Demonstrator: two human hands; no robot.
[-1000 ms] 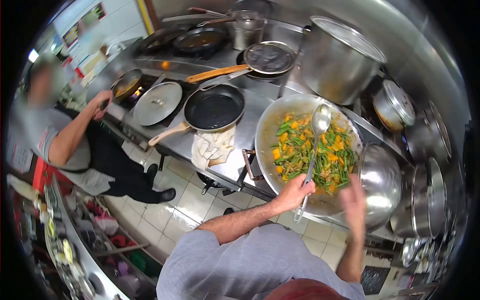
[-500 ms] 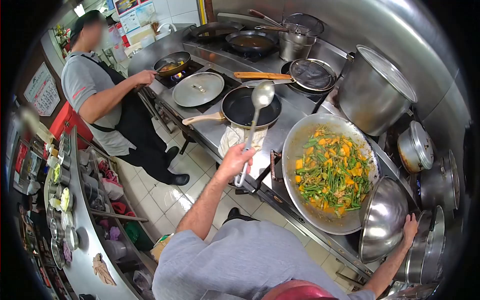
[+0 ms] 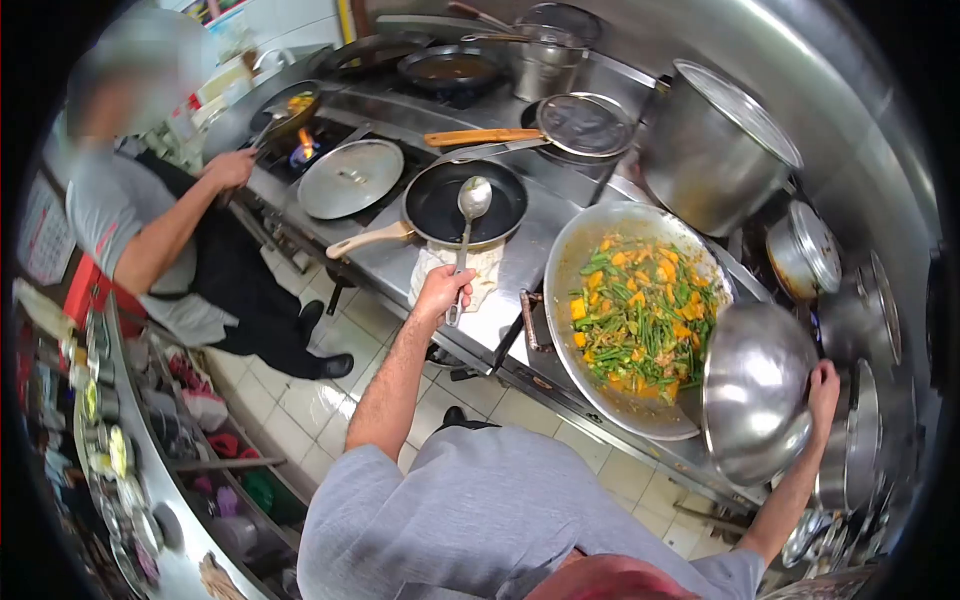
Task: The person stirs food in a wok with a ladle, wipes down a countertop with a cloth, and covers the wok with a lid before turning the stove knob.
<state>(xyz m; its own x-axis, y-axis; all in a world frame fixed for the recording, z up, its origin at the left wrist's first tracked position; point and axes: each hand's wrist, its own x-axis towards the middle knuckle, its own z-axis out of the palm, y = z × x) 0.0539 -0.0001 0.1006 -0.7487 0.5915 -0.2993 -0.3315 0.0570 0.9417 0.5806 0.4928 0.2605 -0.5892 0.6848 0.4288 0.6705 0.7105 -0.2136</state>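
Observation:
My left hand is closed around the handle of a metal serving spoon; the spoon's bowl end shows over a black frying pan with a pale handle. On the right, my right hand grips the rim of a large shiny steel mixing bowl. That bowl is tilted beside and partly over the near right edge of a wide metal wok. Cut green beans and orange squash pieces fill the wok's middle. A crumpled cloth lies below the frying pan.
A co-worker stands at the left, holding a pan over a flame. A flat lid, a wooden-handled strainer and a tall stockpot sit on the stove. A counter with small containers curves along the left.
The whole view has shifted. My left hand has lowered the spoon slightly, and the steel bowl is turned more toward the camera. The co-worker's pan now tilts over a taller flame.

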